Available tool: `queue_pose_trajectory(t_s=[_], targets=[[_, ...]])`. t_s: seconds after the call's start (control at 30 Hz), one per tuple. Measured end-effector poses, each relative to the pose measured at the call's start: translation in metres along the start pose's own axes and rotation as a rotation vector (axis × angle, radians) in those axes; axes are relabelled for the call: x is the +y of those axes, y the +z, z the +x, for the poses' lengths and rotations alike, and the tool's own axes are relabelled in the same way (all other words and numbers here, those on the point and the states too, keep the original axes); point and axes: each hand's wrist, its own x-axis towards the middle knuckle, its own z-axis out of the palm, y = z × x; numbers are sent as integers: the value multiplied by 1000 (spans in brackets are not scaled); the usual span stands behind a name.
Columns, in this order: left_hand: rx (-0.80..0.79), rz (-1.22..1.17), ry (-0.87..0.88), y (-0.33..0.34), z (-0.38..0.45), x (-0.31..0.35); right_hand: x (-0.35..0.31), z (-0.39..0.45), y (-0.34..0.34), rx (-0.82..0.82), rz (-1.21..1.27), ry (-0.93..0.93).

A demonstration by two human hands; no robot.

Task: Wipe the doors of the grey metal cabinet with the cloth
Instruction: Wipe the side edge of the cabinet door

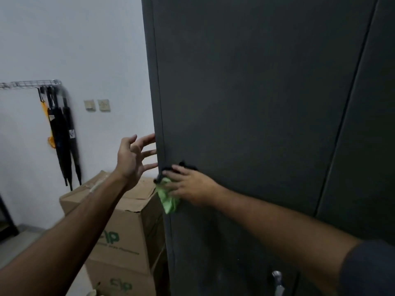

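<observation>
The grey metal cabinet [256,92] fills the right of the view, with a seam between its left door and its right door [367,146]. My right hand [188,184] presses a green and black cloth [168,199] flat against the left door near its left edge, fingers straight. My left hand [132,159] is spread open, its fingertips touching the cabinet's left side edge just above the cloth. A silver door handle [277,283] shows low on the left door.
Stacked cardboard boxes [119,227] stand tight against the cabinet's left side, below my left hand. Folded umbrellas [62,137] hang from a wire rack [30,83] on the white wall. Two wall switches [97,105] sit between rack and cabinet.
</observation>
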Motion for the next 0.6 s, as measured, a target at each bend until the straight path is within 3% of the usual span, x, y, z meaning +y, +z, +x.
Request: queue_pose_trajectory(t_s=[0.1,0.2,0.33,0.43,0.5,0.6], targets=[[17,-10,25,-3,7,3,30,15,-13,212,71,267],[24,10,26,-7,14,4,-12,27,9,291,100,346],[32,-19,50,-4,12,-11,-113,29,71,9,57,31],[34,-17,91,3,7,-18,-134,28,88,-97,18,-116],[40,-44,110,7,6,-19,-107,29,74,26,38,-18],[75,-42,137,14,6,-24,-61,41,48,259,88,300]])
